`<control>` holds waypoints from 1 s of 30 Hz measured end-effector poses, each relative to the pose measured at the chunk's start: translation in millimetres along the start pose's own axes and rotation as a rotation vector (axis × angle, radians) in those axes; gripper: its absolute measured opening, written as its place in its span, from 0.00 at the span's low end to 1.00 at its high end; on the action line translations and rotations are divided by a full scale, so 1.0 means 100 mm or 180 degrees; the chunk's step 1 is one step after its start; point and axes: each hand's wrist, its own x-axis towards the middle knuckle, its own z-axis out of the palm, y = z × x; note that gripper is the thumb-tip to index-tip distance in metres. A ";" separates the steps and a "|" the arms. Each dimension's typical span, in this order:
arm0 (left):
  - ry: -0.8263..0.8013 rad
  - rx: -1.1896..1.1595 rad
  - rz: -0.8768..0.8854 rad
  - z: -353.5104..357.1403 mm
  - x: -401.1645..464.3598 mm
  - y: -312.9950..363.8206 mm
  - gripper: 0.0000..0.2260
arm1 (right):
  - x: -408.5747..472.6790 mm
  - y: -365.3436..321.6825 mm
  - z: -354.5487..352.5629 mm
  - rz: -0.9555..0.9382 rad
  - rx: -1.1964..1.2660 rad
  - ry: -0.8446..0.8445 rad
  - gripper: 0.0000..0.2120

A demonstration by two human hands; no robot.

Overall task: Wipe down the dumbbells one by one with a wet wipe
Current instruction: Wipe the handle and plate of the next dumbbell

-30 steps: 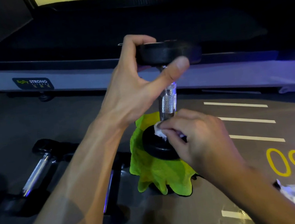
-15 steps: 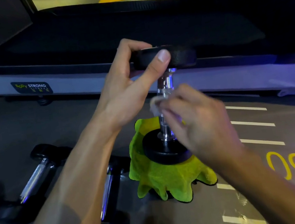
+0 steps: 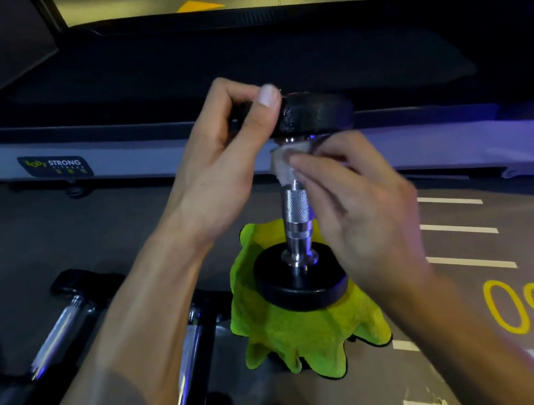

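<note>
The upright dumbbell (image 3: 298,218) is steadied by the left grip (image 3: 218,161) pinching its top plate; the right grip (image 3: 359,210) pinches the wet wipe (image 3: 282,165) round the handle just below. If loosened, it could topple off the cloth (image 3: 312,336) beneath.

Left hand (image 3: 218,161) raised, thumb and fingers curled round dumbbell's upper head (image 3: 314,111). Right hand (image 3: 359,210) held just below, fingers pinched on wet wipe (image 3: 282,165) at handle top. Both forearms extended forward.
</note>
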 end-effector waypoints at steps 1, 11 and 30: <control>0.0009 0.0010 -0.0004 0.00 0.00 0.00 0.10 | -0.07 -0.02 0.00 0.0010 0.0026 -0.0034 0.07; 0.0019 -0.0086 0.0055 0.03 -0.02 0.03 0.06 | 0.09 -0.06 0.07 0.2317 0.2420 0.0954 0.05; 0.0069 -0.0149 0.0238 -0.05 -0.07 0.00 0.09 | -0.17 -0.25 0.24 0.0432 -0.0287 0.0240 0.13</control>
